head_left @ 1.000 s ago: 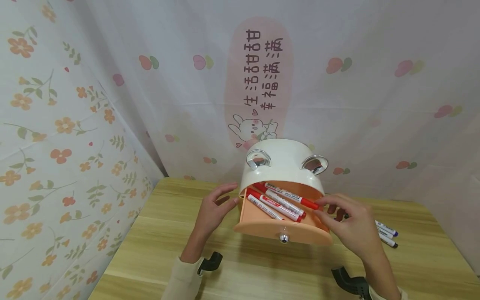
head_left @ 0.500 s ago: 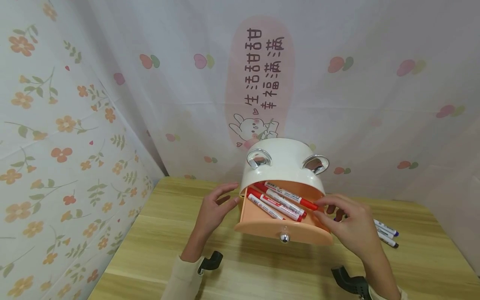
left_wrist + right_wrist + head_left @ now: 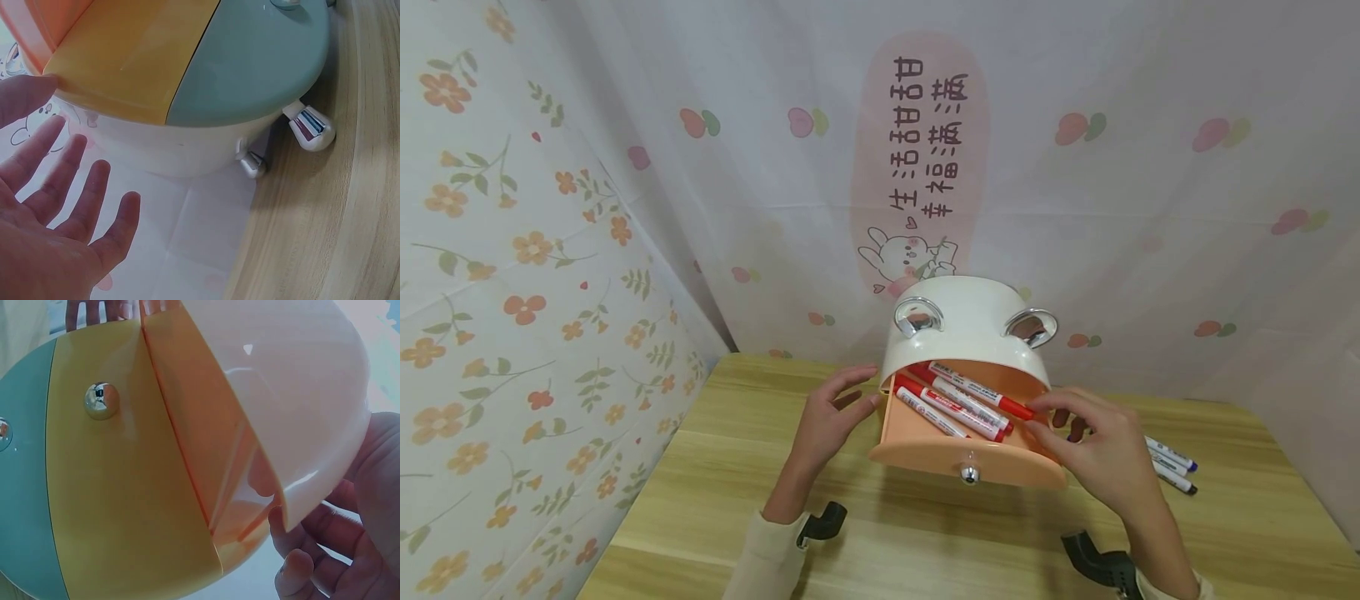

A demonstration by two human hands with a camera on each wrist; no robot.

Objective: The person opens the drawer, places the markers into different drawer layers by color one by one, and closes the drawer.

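Note:
A white rounded box (image 3: 970, 325) with chrome ear-like rings stands on the table. Its top orange drawer (image 3: 962, 461) is pulled out and holds several white markers with red ends (image 3: 962, 408). My right hand (image 3: 1108, 450) reaches over the drawer's right side, thumb and index finger pinching the red cap of the rearmost marker (image 3: 973, 387). In the right wrist view the drawer front hides that marker, and other fingers lie outside the side wall. My left hand (image 3: 826, 421) is beside the box's left side with fingers spread; its thumb tip appears near the drawer's edge.
Below the orange drawer sit a yellow drawer (image 3: 125, 487) and a green drawer (image 3: 25, 462), both closed. Several blue- and black-capped markers (image 3: 1172, 467) lie on the wooden table (image 3: 737, 467) right of my right hand. A printed curtain (image 3: 775, 183) hangs behind.

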